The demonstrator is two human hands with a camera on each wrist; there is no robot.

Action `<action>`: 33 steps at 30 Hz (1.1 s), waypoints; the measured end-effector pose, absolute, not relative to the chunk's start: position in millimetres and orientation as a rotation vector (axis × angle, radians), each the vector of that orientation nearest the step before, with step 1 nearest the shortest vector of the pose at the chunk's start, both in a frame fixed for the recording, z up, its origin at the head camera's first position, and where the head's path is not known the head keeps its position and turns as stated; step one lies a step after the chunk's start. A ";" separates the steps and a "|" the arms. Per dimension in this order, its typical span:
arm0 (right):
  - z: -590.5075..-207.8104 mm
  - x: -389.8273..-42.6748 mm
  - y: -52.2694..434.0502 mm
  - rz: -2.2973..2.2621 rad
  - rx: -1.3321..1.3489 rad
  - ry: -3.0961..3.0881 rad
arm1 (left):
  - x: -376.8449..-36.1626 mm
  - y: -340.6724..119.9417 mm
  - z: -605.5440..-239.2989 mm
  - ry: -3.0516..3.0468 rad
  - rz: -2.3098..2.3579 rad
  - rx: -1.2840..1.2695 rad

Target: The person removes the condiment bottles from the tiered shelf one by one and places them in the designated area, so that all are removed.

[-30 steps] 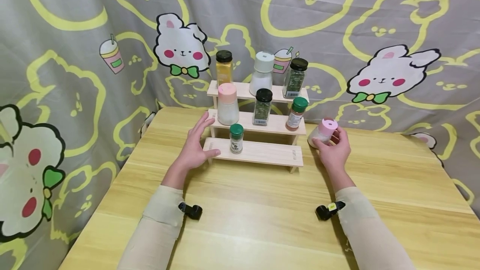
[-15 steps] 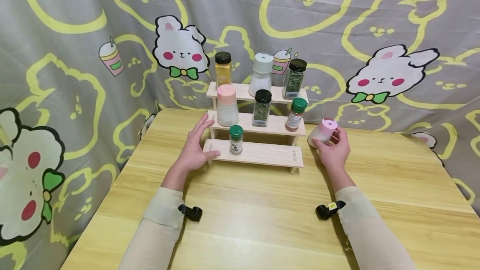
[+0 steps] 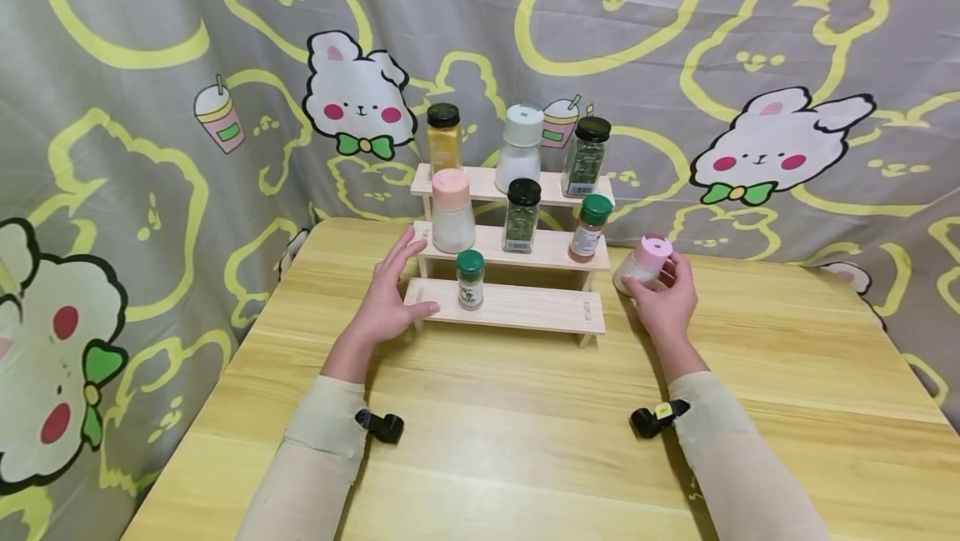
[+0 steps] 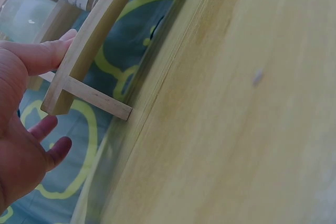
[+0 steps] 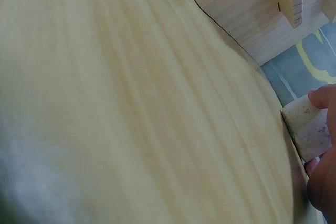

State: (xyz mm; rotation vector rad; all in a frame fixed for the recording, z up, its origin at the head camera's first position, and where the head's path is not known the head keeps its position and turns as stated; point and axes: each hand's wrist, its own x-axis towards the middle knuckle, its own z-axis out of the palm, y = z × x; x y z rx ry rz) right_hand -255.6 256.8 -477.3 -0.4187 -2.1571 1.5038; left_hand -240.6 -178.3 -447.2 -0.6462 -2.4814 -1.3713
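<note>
A three-tier wooden rack (image 3: 517, 314) stands on the table, bearing several spice jars. At its left end is my left hand (image 3: 387, 295), fingers straight and spread, thumb lying over the end of the lowest shelf. The left wrist view shows that thumb (image 4: 44, 56) against the shelf's edge, with other fingertips below. A small green-capped spice jar (image 3: 471, 281) stands on this shelf near the thumb. To the right of the rack, my right hand (image 3: 666, 295) grips a pink-capped glass seasoning shaker (image 3: 637, 267), its base at the table. In the right wrist view the shaker (image 5: 307, 127) holds pale, speckled contents.
On the middle shelf are a peach-capped shaker (image 3: 452, 212), a black-capped herb jar (image 3: 522, 216) and a green-capped jar (image 3: 588, 228). The top shelf bears a yellow spice jar (image 3: 444, 141), a white-capped shaker (image 3: 521, 149) and another herb jar (image 3: 587, 157). A patterned curtain (image 3: 645, 66) hangs behind.
</note>
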 end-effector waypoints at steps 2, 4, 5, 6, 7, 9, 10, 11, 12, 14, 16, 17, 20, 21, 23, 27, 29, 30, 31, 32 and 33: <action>-477.2 -255.5 257.2 1.507 -0.417 -2.160 | -240.7 -178.1 -447.4 -2.480 -1.373 -0.646; -477.0 -254.9 257.3 1.514 -0.415 -2.161 | -240.5 -177.9 -447.6 -2.483 -1.374 -0.641; -477.0 -254.6 257.4 1.516 -0.415 -2.163 | -240.2 -178.0 -447.7 -2.485 -1.373 -0.638; -476.8 -254.1 257.4 1.520 -0.413 -2.164 | -240.1 -177.9 -447.8 -2.488 -1.374 -0.634; -476.7 -253.9 257.3 1.523 -0.414 -2.166 | -239.9 -177.8 -447.9 -2.491 -1.376 -0.630; -476.0 -253.6 257.2 1.530 -0.416 -2.164 | -239.4 -177.8 -448.1 -2.497 -1.380 -0.622; -475.5 -253.5 257.2 1.531 -0.418 -2.166 | -239.2 -177.8 -448.1 -2.498 -1.382 -0.621; -475.0 -253.3 257.0 1.533 -0.420 -2.165 | -239.1 -177.8 -448.1 -2.499 -1.383 -0.619; -474.4 -253.3 257.0 1.537 -0.421 -2.163 | -239.1 -177.8 -448.1 -2.501 -1.385 -0.617; -472.4 -252.3 256.6 1.536 -0.427 -2.165 | -239.0 -177.9 -448.1 -2.502 -1.383 -0.618; -469.9 -250.9 256.2 1.533 -0.432 -2.167 | -239.0 -177.8 -447.8 -2.504 -1.384 -0.619; -468.4 -250.0 255.9 1.532 -0.435 -2.166 | -239.0 -177.8 -447.6 -2.505 -1.383 -0.618; -464.3 -247.5 255.4 1.528 -0.447 -2.165 | -238.8 -177.5 -446.6 -2.509 -1.384 -0.612; -462.9 -246.3 255.1 1.528 -0.453 -2.163 | -238.7 -177.3 -446.1 -2.510 -1.386 -0.609; -460.8 -243.9 254.8 1.531 -0.463 -2.156 | -238.5 -177.0 -445.3 -2.511 -1.386 -0.605; -457.8 -238.0 253.9 1.542 -0.486 -2.131 | -237.9 -176.5 -444.3 -2.516 -1.394 -0.598; -456.8 -235.1 253.1 1.556 -0.490 -2.111 | -237.8 -176.5 -444.4 -2.517 -1.397 -0.595; -456.6 -233.7 252.9 1.564 -0.490 -2.102 | -237.7 -176.5 -444.4 -2.519 -1.399 -0.593; -456.2 -232.3 252.6 1.571 -0.488 -2.095 | -237.9 -176.6 -444.7 -2.518 -1.398 -0.594; -455.7 -230.6 251.9 1.582 -0.481 -2.083 | -237.9 -176.7 -445.0 -2.518 -1.399 -0.593; -455.3 -229.2 251.6 1.589 -0.475 -2.075 | -237.8 -176.7 -444.9 -2.517 -1.402 -0.595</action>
